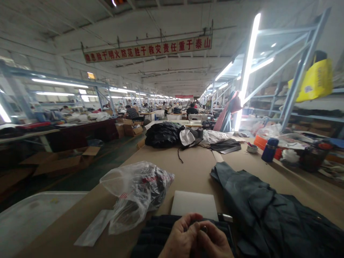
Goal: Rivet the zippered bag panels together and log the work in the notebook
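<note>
My left hand (181, 238) and my right hand (215, 242) meet at the bottom edge, fingers curled together over a dark striped cloth (156, 234). Between their fingertips is a small round dark piece (204, 228), perhaps a button or snap; which hand grips it is unclear. A white rectangular pad (195, 204) lies just beyond the hands. A small metal tool end (225, 217) shows to the right of it. A dark grey garment (268, 211) is spread on the brown table (188, 165) at the right.
A clear plastic bag (137, 190) with dark pieces lies left of the hands. A heap of black cloth (163, 134) and a white bag (215, 136) sit farther back. A blue bottle (269, 149), an orange tray and shelving stand right. Cardboard boxes (67, 159) line the left aisle; other people work in the distance.
</note>
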`<state>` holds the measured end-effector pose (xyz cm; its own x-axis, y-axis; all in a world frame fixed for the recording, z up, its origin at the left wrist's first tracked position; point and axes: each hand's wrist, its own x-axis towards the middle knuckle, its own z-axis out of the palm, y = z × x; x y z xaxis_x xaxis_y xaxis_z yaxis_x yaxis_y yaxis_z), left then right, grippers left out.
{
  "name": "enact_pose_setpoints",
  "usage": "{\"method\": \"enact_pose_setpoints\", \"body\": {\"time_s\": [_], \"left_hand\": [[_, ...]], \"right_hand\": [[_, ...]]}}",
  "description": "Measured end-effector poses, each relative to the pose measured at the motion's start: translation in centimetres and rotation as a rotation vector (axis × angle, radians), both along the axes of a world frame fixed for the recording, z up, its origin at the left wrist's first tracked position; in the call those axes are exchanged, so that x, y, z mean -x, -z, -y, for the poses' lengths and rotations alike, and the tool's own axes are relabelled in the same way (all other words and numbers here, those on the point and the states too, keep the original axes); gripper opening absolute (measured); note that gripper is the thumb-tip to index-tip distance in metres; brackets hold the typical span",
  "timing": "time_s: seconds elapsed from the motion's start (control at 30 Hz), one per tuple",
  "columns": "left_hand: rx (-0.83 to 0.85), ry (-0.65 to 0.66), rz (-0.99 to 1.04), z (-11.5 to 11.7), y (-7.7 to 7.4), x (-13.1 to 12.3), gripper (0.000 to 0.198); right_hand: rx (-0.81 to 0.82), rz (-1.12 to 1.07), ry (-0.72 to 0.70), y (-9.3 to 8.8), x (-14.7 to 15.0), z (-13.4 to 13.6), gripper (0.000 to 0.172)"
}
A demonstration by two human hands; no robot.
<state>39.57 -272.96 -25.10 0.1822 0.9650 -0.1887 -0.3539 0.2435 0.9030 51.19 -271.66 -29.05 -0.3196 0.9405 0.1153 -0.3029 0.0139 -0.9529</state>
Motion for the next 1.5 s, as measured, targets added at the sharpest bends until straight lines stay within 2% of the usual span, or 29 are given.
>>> {"method": "enact_pose_setpoints", "body": {"time_s": [0.1,0.17,0.27,0.37,0.5,0.6,0.73,0.83,0.9,0.97,1.07,1.17,1.3,1.5], "left_hand": [[0.065,-0.001,-0.059,0.6,0.1,-0.3,0.075],[0.110,-0.008,-0.072,0.7,0.0,0.0,0.065],[0.151,0.004,-0.094,0.0,0.1,0.4,0.049],[0.165,0.050,-0.127,-0.8,0.4,0.5,0.044],[0.165,0.154,-0.165,-1.7,0.7,-0.1,0.046],[0.163,0.234,-0.187,-2.5,0.3,-0.2,0.047],[0.143,0.289,-0.260,-4.2,-1.4,-0.1,0.034],[0.104,0.277,-0.390,-5.7,-2.8,-0.2,0.018],[0.077,0.264,-0.512,-6.7,-3.2,-0.5,0.013],[0.062,0.269,-0.654,-7.6,-3.1,-0.9,0.014],[0.069,0.314,-0.868,-8.7,-2.0,-1.6,0.021],[0.081,0.367,-1.034,-9.5,-0.7,-2.2,0.024],[0.071,0.420,-1.153,-9.9,0.0,-2.5,0.027],[0.051,0.474,-1.216,-9.9,0.3,-2.1,0.031]], "right_hand": [[0.058,-0.044,0.069,-0.6,-1.5,-0.1,0.032],[0.138,-0.070,0.085,-1.4,-2.4,-0.4,0.030],[0.226,-0.093,0.065,-2.1,-3.6,-1.4,0.032],[0.259,-0.066,0.071,-2.1,-4.3,-1.8,0.033],[0.213,0.002,0.070,-1.9,-4.7,-1.8,0.026],[0.134,0.089,0.065,-2.5,-5.0,-2.6,0.020],[0.038,0.238,0.025,-4.5,-5.8,-4.8,0.021],[-0.010,0.351,0.005,-5.5,-6.3,-6.6,0.026],[-0.031,0.439,0.016,-5.3,-6.6,-7.6,0.027],[-0.048,0.555,0.029,-4.5,-6.8,-8.3,0.020],[-0.081,0.757,0.038,-2.6,-6.9,-8.8,0.011],[-0.138,0.930,0.064,-1.4,-6.8,-8.8,0.014],[-0.195,1.083,0.060,-1.1,-6.8,-8.8,0.023],[-0.182,1.202,0.020,-0.9,-7.5,-9.1,0.022]]}}
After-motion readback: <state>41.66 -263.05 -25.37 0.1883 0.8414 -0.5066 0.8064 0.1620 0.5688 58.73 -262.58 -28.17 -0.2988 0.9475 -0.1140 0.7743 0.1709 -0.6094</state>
